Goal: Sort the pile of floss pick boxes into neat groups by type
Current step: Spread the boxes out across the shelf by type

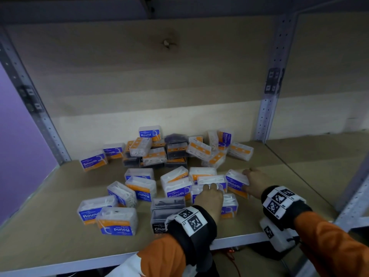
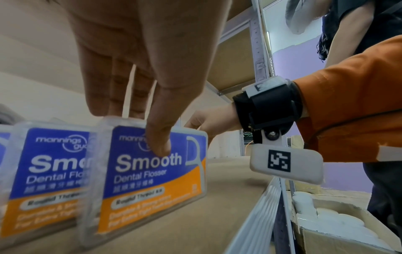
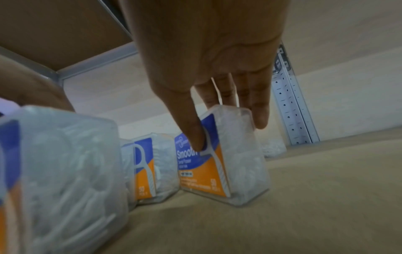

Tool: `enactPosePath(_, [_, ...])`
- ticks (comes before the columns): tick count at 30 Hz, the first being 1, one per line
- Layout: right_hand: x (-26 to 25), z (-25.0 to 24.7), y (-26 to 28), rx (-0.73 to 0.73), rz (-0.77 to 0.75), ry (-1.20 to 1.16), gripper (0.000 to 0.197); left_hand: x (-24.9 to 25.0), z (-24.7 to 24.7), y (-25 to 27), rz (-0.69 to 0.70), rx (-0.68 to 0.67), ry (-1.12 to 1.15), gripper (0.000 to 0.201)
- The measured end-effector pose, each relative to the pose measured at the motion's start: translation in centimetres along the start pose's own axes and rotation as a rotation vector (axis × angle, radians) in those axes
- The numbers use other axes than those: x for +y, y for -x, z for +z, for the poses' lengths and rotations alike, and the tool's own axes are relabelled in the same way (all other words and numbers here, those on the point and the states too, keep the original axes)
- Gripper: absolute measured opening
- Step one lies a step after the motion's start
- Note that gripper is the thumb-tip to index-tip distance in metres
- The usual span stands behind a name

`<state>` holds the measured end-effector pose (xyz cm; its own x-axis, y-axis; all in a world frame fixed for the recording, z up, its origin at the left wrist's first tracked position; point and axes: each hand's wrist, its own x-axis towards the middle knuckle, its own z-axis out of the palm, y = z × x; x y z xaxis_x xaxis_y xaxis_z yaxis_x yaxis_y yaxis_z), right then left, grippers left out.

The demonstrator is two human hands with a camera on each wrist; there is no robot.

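On the right front part of the shelf (image 1: 50,196), each hand pinches one clear box labelled Smooth. The right hand (image 1: 253,182) holds the outer box (image 1: 236,185) from above: thumb (image 3: 193,132) on the printed face, fingers (image 3: 260,111) over the top edge and down the back. That box stands upright on the board, slightly turned, just beside its neighbour. The left hand (image 1: 209,196) holds the next box (image 2: 152,173) the same way, thumb (image 2: 159,137) on the blue label and fingers (image 2: 97,96) close together behind the top edge; another Smooth box (image 2: 45,173) stands touching it on its left.

Judgement: the step in hand is starting a row of Smooth boxes at the right front, and the sort is at an early stage. Most boxes remain mixed, with Round boxes (image 1: 117,222) at front left, dark-lidded boxes (image 1: 165,210) in the middle, and a heap (image 1: 171,148) against the back panel.

To do it well:
- keep both grips high and light, since the thin plastic walls likely flex;
- set labels facing forward and sides flush, bases flat on the board;
- slide rather than lift where the path is free, to avoid tipping neighbours;
- read each label before placing, because Smooth and Round share the same blue and orange print.
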<state>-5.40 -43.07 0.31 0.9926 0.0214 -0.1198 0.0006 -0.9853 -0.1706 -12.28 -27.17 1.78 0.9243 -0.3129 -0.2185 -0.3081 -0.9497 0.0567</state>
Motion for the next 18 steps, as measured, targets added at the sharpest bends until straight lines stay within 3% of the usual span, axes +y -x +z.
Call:
enactPosePath(9, [0.1,-0.3,-0.2,-0.052,-0.034,-0.009,0.058,0.3,1.1,-0.7,-0.070,0.037,0.009,0.052])
enactPosePath(14, [-0.4,-0.3,-0.1,-0.105,-0.087,-0.033,0.063,0.4,2.4,-1.7,-0.216,-0.036,0.062,0.064])
enactPosePath(18, [-0.6,-0.1,-0.2,-0.116,-0.108,-0.030,0.063,0.6,2.8,-2.5,-0.247,-0.069,0.105,0.064])
